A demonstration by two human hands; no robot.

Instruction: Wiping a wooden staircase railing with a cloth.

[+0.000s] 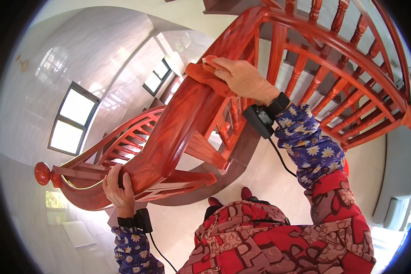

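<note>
A polished reddish-brown wooden handrail [188, 113] runs diagonally across the view in front of me. On top of its upper stretch lies a folded orange cloth [205, 77]. My right hand [245, 78] holds this cloth against the rail, fingers pointing left across it. Lower down, my left hand [118, 190] grips the edge of the rail where it bends; its thumb rests on the upper surface. A black device on a strap [260, 120] sits at my right wrist, and a similar one [142, 219] at my left, each with a cable.
Turned wooden balusters [296, 75] stand below the curved rail at right. A round wooden finial [42, 173] ends the railing at left. Beyond is a lower stair railing [126, 133] and a marble-like wall with windows [73, 118]. Pale floor tiles [260, 171] lie around my dark red shoes [246, 192].
</note>
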